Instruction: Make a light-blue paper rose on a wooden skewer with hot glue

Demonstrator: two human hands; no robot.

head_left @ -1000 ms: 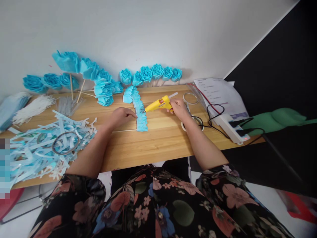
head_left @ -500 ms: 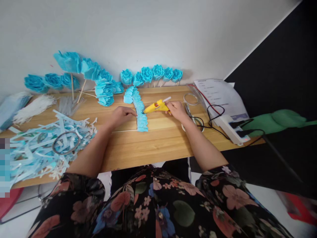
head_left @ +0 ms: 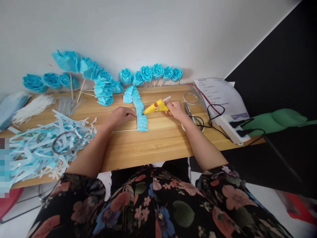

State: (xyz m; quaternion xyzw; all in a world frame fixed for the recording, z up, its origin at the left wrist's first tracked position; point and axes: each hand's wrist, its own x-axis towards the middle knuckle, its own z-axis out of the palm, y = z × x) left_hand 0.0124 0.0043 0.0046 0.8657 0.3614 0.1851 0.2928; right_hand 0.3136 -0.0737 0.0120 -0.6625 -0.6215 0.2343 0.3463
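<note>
My right hand (head_left: 175,109) is wrapped round a yellow hot glue gun (head_left: 158,106), a clear glue stick jutting from its back end. The gun's nozzle points left and meets the right edge of a blue ruffled paper petal strip (head_left: 139,105) lying lengthwise on the table. At the strip's left edge my left hand (head_left: 122,115) is closed, thumb and forefinger pinching the border. A thin pale stick (head_left: 125,130) lies by the strip's near end, partly hidden by my left forearm.
Blue paper roses (head_left: 158,71) on sticks lean along the wall. Paper scraps (head_left: 49,148) are heaped at left, under a dark ring. Bundled white stamens (head_left: 34,108) lie behind them. At right are a tape roll (head_left: 190,98), pliers, black cords and a power strip (head_left: 231,131) beside printed sheets (head_left: 221,96).
Hardly anything differs. The view has shifted very slightly; both hands, the glue gun and the petal strip keep their places.
</note>
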